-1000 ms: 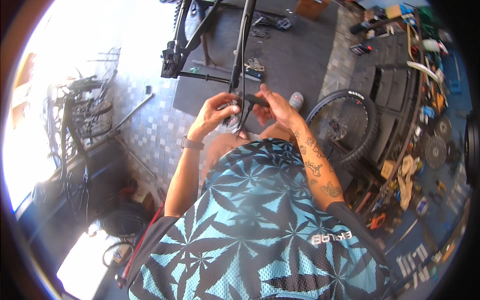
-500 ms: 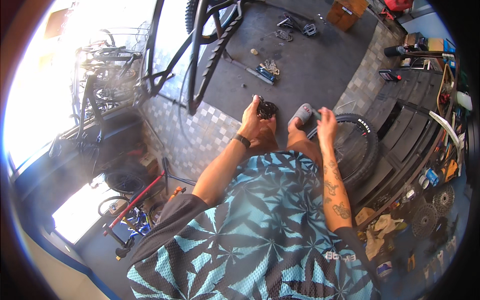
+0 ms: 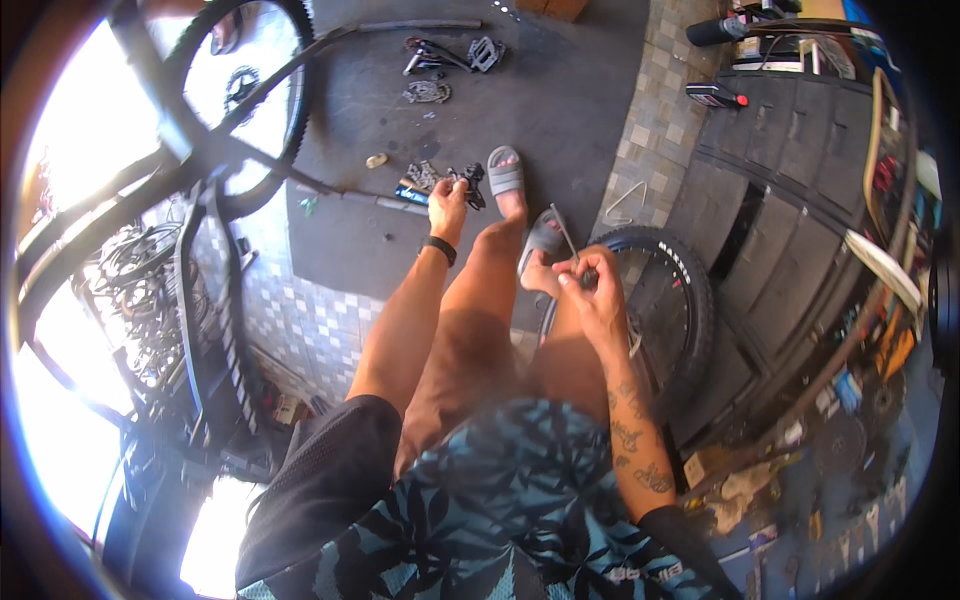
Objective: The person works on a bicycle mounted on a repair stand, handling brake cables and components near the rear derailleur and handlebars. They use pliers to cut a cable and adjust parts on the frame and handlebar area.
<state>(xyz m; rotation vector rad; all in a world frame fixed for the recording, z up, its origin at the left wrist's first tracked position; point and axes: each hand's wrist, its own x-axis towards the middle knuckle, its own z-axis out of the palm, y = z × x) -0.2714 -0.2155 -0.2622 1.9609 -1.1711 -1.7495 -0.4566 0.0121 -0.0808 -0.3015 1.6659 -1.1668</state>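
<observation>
My left hand (image 3: 447, 212) is stretched out over the floor, its fingers closed on a dark bicycle part (image 3: 474, 187) that looks like a derailleur. Its exact shape blurs into the things on the floor behind it. Closer to my body, above my knee, my right hand (image 3: 597, 295) grips a screwdriver-like tool by its dark handle (image 3: 588, 279). The thin metal shaft (image 3: 566, 232) points up and away, apart from the part in my left hand.
A dark bicycle frame (image 3: 215, 150) hangs at the left. Crank and pedal (image 3: 485, 55), a chainring (image 3: 427, 92) and a blue tool (image 3: 411, 194) lie on the dark mat (image 3: 560, 110). A wheel (image 3: 700, 290) leans against dark drawers (image 3: 800, 220) at my right.
The view has shifted, bringing the bicycle frame closer on the left. I have stepped one foot forward. The right hand has come lower and inward, and its tool's shaft now shows plainly.
</observation>
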